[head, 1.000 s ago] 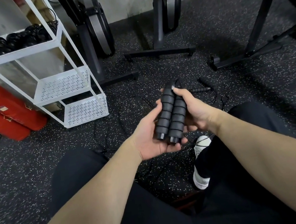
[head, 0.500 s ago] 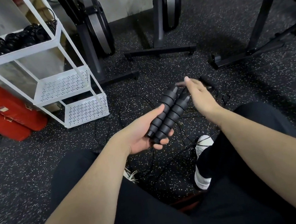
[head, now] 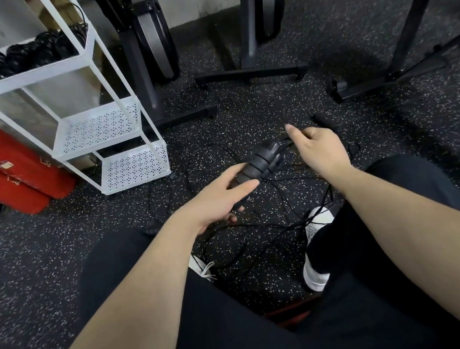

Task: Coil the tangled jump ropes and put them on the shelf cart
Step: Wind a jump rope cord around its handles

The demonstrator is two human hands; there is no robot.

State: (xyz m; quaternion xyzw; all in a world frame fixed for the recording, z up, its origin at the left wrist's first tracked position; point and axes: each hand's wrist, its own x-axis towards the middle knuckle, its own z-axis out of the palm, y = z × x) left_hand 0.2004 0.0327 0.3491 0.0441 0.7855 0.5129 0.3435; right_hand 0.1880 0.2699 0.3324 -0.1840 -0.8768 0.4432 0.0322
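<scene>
Gym floor (head: pixel 242 106); L hand (head: pixel 217 197) round handles (head: pixel 262 159).

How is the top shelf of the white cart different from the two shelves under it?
The top shelf holds a row of black coiled ropes; the middle shelf and bottom shelf show none. The top shelf shows a plain white rim, while the lower two show floors full of small holes. All three are white and belong to one cart.

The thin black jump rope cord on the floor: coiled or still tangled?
Tangled. The thin black cord sprawls in crossing loops over the speckled rubber floor.
</scene>
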